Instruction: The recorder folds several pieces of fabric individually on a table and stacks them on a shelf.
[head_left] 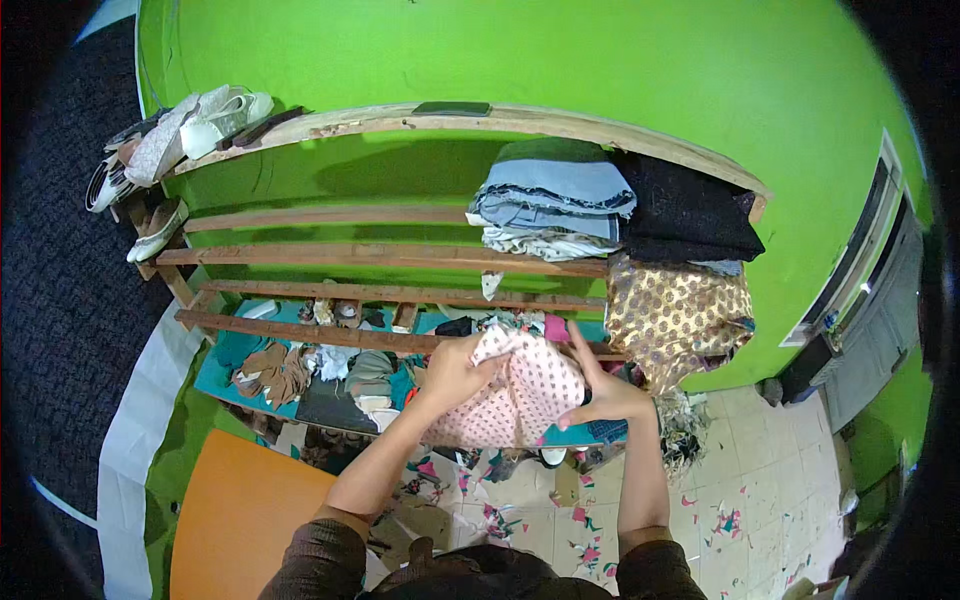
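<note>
A pale pink cloth point(515, 405) with a small dark print hangs in loose folds in front of the rack. Its upper left part is gripped by my left hand point(458, 372), whose fingers are closed over the fabric. At the cloth's right edge is my right hand point(608, 392), with fingers stretched out and the thumb spread apart, touching the side of the fabric. The cloth hides part of the lower slats and the shelf behind it.
A wooden rack point(380, 255) spans the green wall. On it sit folded blue denim point(555, 185), black fabric point(690, 210) and gold patterned cloth point(680, 310). Shoes point(215, 120) stand at upper left. Scraps cover the teal shelf point(285, 312); an orange board point(240, 510) is lower left.
</note>
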